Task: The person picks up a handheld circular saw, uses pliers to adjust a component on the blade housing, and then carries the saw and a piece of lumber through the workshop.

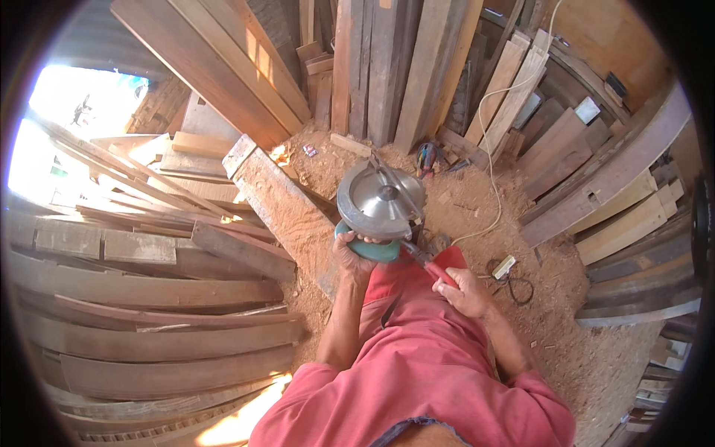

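A circular saw (381, 195) with a round metal blade guard and a green body is held up in front of me, its disc side facing up. My left hand (353, 253) is closed around the green body from the left. In my right hand (465, 293) is a tool with red handles (441, 273), which looks like pliers. Its metal end reaches the lower right edge of the saw. The exact spot where it touches is too small to make out.
A sawdust-covered board (279, 205) lies left of the saw. Stacked planks (171, 328) fill the left side, and upright boards (372, 71) stand ahead. A pale cord (497, 190) runs over the sawdust floor (566, 298) near a white socket block (504, 267).
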Motion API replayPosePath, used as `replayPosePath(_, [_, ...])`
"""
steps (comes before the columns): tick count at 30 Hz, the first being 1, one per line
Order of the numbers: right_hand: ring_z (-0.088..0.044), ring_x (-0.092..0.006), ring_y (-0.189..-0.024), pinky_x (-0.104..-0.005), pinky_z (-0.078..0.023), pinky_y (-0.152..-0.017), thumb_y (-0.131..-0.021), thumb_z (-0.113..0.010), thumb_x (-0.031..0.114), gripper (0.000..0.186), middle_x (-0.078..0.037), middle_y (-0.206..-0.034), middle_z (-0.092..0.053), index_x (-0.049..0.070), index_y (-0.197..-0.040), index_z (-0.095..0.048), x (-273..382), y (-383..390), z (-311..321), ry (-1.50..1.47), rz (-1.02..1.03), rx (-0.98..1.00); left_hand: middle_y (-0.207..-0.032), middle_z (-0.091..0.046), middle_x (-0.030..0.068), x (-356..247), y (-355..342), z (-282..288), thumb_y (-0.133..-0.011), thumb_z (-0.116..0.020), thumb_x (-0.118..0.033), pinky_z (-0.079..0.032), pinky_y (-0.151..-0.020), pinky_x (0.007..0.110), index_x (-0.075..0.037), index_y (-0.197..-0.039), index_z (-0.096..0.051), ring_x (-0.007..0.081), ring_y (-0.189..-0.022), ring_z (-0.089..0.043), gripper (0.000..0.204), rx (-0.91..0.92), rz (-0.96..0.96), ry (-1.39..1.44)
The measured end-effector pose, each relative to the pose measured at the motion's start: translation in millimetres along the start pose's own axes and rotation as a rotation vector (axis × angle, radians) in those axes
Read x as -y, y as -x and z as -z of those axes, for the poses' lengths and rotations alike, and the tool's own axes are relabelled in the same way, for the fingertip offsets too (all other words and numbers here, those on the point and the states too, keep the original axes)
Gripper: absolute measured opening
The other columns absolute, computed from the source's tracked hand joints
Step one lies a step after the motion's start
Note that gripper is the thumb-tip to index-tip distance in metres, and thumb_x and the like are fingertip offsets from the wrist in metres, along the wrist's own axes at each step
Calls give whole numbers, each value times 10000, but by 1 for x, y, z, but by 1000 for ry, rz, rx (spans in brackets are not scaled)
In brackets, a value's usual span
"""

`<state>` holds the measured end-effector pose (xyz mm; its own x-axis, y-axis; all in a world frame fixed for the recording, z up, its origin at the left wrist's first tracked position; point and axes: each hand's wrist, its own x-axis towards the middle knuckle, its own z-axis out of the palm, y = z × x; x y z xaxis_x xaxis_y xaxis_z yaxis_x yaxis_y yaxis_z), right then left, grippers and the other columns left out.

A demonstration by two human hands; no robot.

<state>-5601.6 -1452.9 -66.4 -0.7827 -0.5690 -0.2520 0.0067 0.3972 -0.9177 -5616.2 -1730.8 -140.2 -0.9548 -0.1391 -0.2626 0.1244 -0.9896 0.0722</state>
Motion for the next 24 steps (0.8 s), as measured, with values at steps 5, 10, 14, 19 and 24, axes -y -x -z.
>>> replayPosePath(5, [-573, -165, -628, -322, -455, -616, -881, -623, 207, 190, -71, -670, -592, 29, -815, -627, -6, -6, 2, 46, -64, -177, -695, -517, 55, 9, 0, -1, -666, -581, -115, -471, -665, 376, -52, -769, -542, 204, -651, -507, 127, 12, -45, -88])
replayPosePath(10, [-520, -117, -632, -317, -450, -605, -898, -594, 180, 155, -28, -676, -531, 32, -854, -578, 1, -2, -4, -122, -68, -20, -723, -536, 57, 8, 10, -2, -713, -587, -94, -484, -682, 363, -50, -787, -548, 205, -682, -524, 95, 0, -93, 16])
replayPosePath(14, [-490, -96, -628, -281, -433, -585, -897, -583, 157, 128, -1, -690, -512, 40, -867, -540, -29, -7, -19, -280, -92, 102, -720, -535, 62, 10, 9, 12, -719, -589, -66, -480, -668, 366, -63, -768, -554, 197, -673, -515, 60, 29, -118, -24])
replayPosePath(19, [-456, -62, -638, -271, -413, -558, -889, -597, 164, 158, 35, -710, -493, 59, -794, -527, -31, -14, -20, -121, -124, 165, -712, -518, 54, 9, -4, -1, -717, -573, -67, -471, -655, 363, -57, -748, -529, 191, -669, -508, 55, 10, -45, 16])
replayPosePath(24, [-466, -94, -620, -323, -412, -567, -862, -606, 183, 183, -2, -664, -496, 35, -772, -547, -18, 3, -18, 45, -17, 113, -674, -477, 40, 7, -7, -4, -697, -565, -81, -449, -638, 358, -64, -739, -512, 183, -641, -479, 70, -49, -32, 29])
